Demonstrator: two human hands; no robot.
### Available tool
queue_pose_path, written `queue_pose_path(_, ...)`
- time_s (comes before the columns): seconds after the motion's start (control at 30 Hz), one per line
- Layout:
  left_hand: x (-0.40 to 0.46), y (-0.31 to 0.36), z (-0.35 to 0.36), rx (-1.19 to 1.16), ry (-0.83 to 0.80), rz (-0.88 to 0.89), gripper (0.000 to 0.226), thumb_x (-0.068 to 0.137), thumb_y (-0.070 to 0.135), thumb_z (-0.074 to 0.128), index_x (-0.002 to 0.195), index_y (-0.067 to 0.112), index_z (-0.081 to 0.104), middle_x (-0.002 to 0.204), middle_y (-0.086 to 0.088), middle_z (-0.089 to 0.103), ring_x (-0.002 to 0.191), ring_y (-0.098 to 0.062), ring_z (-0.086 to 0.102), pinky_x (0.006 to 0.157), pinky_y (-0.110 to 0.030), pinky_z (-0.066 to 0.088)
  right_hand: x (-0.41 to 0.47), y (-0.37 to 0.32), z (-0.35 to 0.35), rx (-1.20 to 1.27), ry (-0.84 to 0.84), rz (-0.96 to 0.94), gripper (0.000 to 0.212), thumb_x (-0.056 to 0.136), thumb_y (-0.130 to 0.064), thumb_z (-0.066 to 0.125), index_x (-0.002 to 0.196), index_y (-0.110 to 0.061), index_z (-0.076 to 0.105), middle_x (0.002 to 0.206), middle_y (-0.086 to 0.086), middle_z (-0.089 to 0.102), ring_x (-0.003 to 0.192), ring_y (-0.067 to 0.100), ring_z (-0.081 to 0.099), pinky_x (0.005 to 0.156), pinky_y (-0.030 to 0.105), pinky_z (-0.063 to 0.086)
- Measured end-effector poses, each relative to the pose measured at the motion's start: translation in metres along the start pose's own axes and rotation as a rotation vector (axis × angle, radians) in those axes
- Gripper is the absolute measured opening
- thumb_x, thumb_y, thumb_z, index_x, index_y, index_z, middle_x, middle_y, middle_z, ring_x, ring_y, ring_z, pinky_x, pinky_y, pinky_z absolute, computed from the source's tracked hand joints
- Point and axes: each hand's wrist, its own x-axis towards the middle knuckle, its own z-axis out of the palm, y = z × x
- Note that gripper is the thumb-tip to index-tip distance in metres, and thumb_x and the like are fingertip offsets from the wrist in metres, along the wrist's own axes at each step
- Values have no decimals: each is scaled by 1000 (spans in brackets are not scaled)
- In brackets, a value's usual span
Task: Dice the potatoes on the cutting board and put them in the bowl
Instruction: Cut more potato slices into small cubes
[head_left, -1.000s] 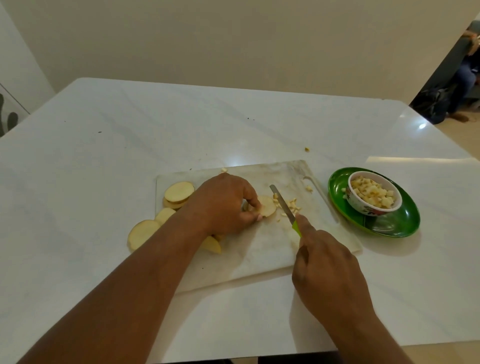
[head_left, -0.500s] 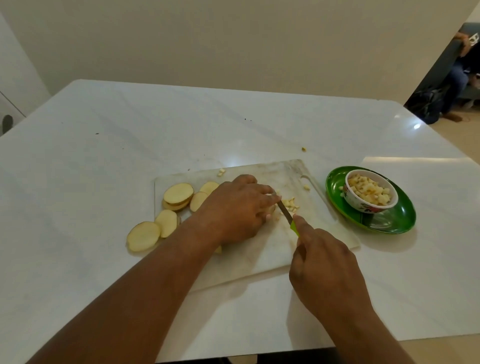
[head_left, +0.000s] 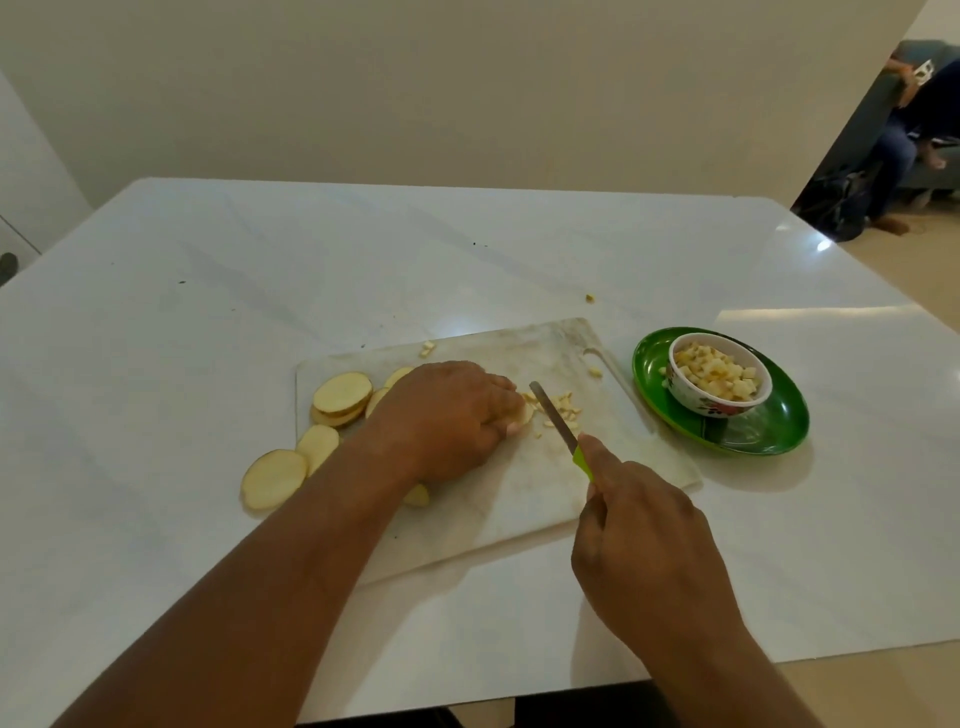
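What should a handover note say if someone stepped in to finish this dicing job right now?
Left hand holds a potato slice down on the cutting board.
Right hand grips the knife, blade beside a small pile of dice.
Done: bowl on the green plate already holds dice.
Left: dice the uncut slices, some off the board's left edge, then move all dice to the bowl.

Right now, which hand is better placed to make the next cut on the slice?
Right. The right hand already grips the knife, blade beside the potato slice that the left hand pins on the cutting board.
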Motion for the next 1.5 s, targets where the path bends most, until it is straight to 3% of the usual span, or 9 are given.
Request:
queue_pose_path(0.23,-2,0,6,-123,129,-103,35,95,52,61,125,38,70,125,12,71,116,-13,61,98,-36,51,-10,5,1,0,-19,-5,55,97,-18,47,150,-30,38,78,-14,46,67,8,49,59,26,43)
queue_pose_path(0.43,-2,-4,8,-200,194,-108,31,88,43,70,118,35,72,116,11,72,110,-10,63,97,-28,46,-16,6,4,-19,-9,-12,56,93,-14,54,147,-26,46,74,-12,50,61,9,49,53,24,41)
queue_pose_path(0.57,-6,-12,8,-317,241,-173,28,82,35,73,110,40,74,111,15,73,106,-8,64,96,-35,52,-15,4,7,-23,-7,-20,57,91,-12,54,146,-25,48,75,-11,50,62,10,49,53,26,39)
queue_pose_path(0.77,-8,-20,7,-274,249,-221,22,89,33,69,110,38,77,114,14,73,112,-9,62,94,-32,51,-13,5,10,-29,-5,-19,59,84,-5,64,141,-15,55,69,-8,46,54,11,45,46,26,40)
queue_pose_path(0.93,-18,-26,1,-159,195,-255,62,76,63,79,133,48,61,109,23,71,117,-7,53,98,-30,43,-16,0,13,24,-34,32,59,86,-9,62,143,-17,52,69,-11,43,53,9,44,46,20,32)
queue_pose_path(1.07,-20,-24,1,-281,230,-281,75,69,57,87,137,50,57,103,24,73,116,-5,60,101,-30,47,-14,-6,17,-38,-20,-5,47,84,-8,53,131,-6,60,71,-7,49,53,10,42,42,19,29)
queue_pose_path(1.2,-22,-21,3,-314,259,-271,63,75,51,85,133,49,62,96,24,73,105,-1,65,95,-26,51,-8,-11,25,-74,-4,-56,60,75,-8,62,135,-5,59,70,-8,43,49,9,32,45,13,6)
queue_pose_path(1.33,-20,-22,5,-236,220,-231,39,81,49,79,120,45,73,104,17,74,103,-6,65,89,-28,52,-6,-13,29,-77,-39,-61,66,71,-11,66,136,-8,58,72,-6,49,46,10,39,44,13,8)
queue_pose_path(1.5,-18,-25,7,-226,224,-238,37,80,57,78,114,43,76,109,14,73,106,-10,63,90,-34,52,-4,-10,25,-63,-78,-57,66,79,-14,61,144,-13,51,76,-8,48,50,11,44,45,17,21)
